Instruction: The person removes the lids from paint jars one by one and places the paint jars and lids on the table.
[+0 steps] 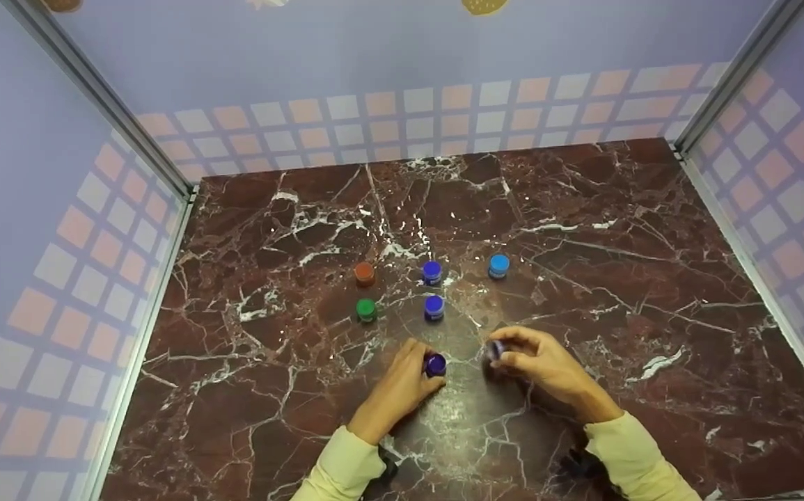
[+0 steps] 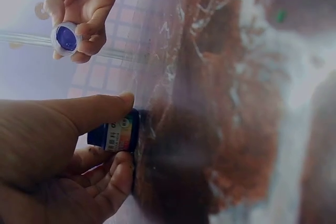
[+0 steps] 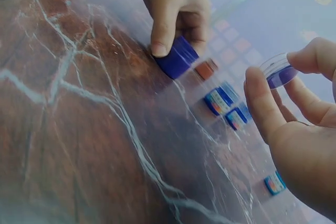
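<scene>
A: Item one, left hand (image 1: 396, 390). What is it doing?

B: I am gripping the dark blue paint pot (image 1: 435, 364) between thumb and fingers, holding it down on the marble tabletop (image 1: 652, 264). The left wrist view is showing the pot's printed label (image 2: 116, 135) under my thumb. The pot is standing near the front of the table, below the column of two blue pots.

A: Item two, right hand (image 1: 537, 358)?

B: I am pinching the clear lid (image 1: 493, 350), purple on its inside, in my fingertips, lifted off the surface and well apart from the pot. In the right wrist view the lid (image 3: 278, 70) is sitting tilted between my thumb and fingers.

A: Item three, handling note?

B: As I judge it, I am working at the join of lid and pot. I am keeping the left grip low on the pot wall so the mouth is staying free, and I am holding the lid by its rim only, level, so the painted inside is not touching skin or marble.

A: Item four, neighbours?

B: An orange pot (image 1: 365, 273) and a green pot (image 1: 366, 309) are standing to the left, two blue pots (image 1: 433, 289) in the middle, a light blue pot (image 1: 499, 266) to the right. All are standing upright with their coloured tops showing, and I am keeping both wrists short of them
</scene>
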The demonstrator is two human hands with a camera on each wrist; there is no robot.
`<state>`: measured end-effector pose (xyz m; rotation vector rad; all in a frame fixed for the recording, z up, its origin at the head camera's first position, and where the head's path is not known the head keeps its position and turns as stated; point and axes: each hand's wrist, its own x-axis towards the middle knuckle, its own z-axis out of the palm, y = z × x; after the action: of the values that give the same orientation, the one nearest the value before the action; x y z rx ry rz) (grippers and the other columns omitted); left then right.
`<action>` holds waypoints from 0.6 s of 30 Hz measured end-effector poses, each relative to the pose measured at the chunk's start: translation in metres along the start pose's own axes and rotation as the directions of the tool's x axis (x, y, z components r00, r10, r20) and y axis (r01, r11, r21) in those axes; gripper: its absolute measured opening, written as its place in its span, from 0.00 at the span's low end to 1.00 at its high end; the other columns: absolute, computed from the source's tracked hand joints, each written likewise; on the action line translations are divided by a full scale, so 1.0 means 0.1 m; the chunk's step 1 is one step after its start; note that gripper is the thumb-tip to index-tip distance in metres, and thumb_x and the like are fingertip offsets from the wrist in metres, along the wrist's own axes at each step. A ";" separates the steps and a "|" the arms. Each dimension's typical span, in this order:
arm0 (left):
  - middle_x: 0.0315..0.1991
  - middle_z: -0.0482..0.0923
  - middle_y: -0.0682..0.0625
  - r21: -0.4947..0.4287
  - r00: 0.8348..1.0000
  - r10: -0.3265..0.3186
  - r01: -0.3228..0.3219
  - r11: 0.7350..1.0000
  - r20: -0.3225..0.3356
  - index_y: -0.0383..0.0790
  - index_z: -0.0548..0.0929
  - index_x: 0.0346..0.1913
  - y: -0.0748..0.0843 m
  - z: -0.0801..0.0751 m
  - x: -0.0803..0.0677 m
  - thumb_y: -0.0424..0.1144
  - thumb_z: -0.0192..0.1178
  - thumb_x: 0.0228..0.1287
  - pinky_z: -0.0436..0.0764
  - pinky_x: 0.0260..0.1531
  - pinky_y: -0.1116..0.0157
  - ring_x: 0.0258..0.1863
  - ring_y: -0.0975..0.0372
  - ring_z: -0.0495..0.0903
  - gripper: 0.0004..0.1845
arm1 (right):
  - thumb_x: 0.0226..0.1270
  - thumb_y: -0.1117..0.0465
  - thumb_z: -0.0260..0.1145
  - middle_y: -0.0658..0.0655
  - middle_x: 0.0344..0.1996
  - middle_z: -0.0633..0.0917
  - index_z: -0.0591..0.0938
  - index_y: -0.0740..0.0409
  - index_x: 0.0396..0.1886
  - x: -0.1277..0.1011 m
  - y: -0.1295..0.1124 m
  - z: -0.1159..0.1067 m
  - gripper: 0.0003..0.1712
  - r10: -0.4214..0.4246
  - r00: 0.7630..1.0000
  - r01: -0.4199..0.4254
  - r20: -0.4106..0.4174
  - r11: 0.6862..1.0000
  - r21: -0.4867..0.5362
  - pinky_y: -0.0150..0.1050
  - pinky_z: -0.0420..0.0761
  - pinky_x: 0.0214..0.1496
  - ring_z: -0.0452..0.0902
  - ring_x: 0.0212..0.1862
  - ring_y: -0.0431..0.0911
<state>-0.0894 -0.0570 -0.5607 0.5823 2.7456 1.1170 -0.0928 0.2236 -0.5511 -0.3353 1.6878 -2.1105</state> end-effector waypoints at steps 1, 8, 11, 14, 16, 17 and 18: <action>0.46 0.74 0.48 0.001 1.000 -0.005 0.005 1.000 0.003 0.35 0.80 0.48 0.01 0.00 0.00 0.35 0.75 0.60 0.79 0.50 0.57 0.45 0.56 0.76 0.18 | 0.71 0.72 0.64 0.66 0.48 0.84 0.76 0.74 0.60 -0.01 0.00 -0.02 0.20 -0.014 1.000 0.014 0.003 0.999 0.033 0.46 0.85 0.53 0.85 0.46 0.48; 0.49 0.77 0.44 0.039 0.999 -0.041 0.040 0.998 0.022 0.35 0.81 0.50 0.05 0.00 0.00 0.34 0.73 0.62 0.77 0.58 0.52 0.55 0.49 0.77 0.16 | 0.73 0.79 0.55 0.57 0.50 0.82 0.77 0.69 0.59 -0.06 0.04 -0.14 0.18 -0.180 0.981 0.154 0.071 0.948 0.277 0.42 0.81 0.58 0.81 0.50 0.47; 0.49 0.77 0.44 0.045 0.999 -0.039 0.038 0.998 0.024 0.34 0.81 0.50 0.06 0.01 0.00 0.34 0.73 0.62 0.77 0.58 0.51 0.55 0.48 0.78 0.16 | 0.74 0.80 0.51 0.58 0.52 0.81 0.77 0.69 0.60 -0.08 0.05 -0.18 0.20 -0.228 0.972 0.193 0.065 0.921 0.339 0.41 0.81 0.58 0.81 0.51 0.47; 0.49 0.77 0.44 0.055 1.000 -0.025 0.024 0.998 0.016 0.34 0.81 0.51 0.06 0.02 0.00 0.34 0.73 0.63 0.78 0.57 0.51 0.53 0.49 0.79 0.16 | 0.73 0.81 0.49 0.60 0.53 0.82 0.77 0.70 0.60 -0.08 0.03 -0.21 0.21 -0.257 0.965 0.220 0.053 0.902 0.371 0.41 0.81 0.57 0.80 0.52 0.48; 0.49 0.77 0.44 0.069 1.000 -0.011 0.010 0.998 0.010 0.33 0.81 0.51 0.07 0.03 0.01 0.34 0.73 0.63 0.79 0.56 0.52 0.51 0.51 0.79 0.17 | 0.73 0.81 0.47 0.60 0.52 0.82 0.77 0.70 0.60 -0.09 0.01 -0.23 0.22 -0.270 0.962 0.232 0.048 0.893 0.386 0.40 0.81 0.56 0.80 0.51 0.48; 0.48 0.78 0.44 0.074 1.000 0.000 0.000 0.997 0.005 0.33 0.81 0.51 0.07 0.03 0.01 0.34 0.73 0.63 0.79 0.55 0.53 0.50 0.51 0.80 0.17 | 0.73 0.81 0.46 0.61 0.52 0.82 0.77 0.70 0.60 -0.09 0.00 -0.25 0.22 -0.278 0.960 0.238 0.046 0.888 0.393 0.40 0.81 0.56 0.80 0.51 0.49; 0.48 0.77 0.44 0.076 1.000 0.007 -0.007 0.997 0.003 0.33 0.81 0.51 0.08 0.03 0.01 0.34 0.73 0.62 0.80 0.54 0.53 0.50 0.52 0.80 0.17 | 0.73 0.81 0.46 0.61 0.52 0.82 0.77 0.70 0.60 -0.10 -0.01 -0.26 0.22 -0.281 0.959 0.242 0.040 0.884 0.401 0.40 0.81 0.56 0.81 0.51 0.49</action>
<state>-0.0874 -0.0489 -0.5575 0.6026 2.7966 1.0155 -0.0956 0.2508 -0.5554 -0.5558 1.1757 -2.5194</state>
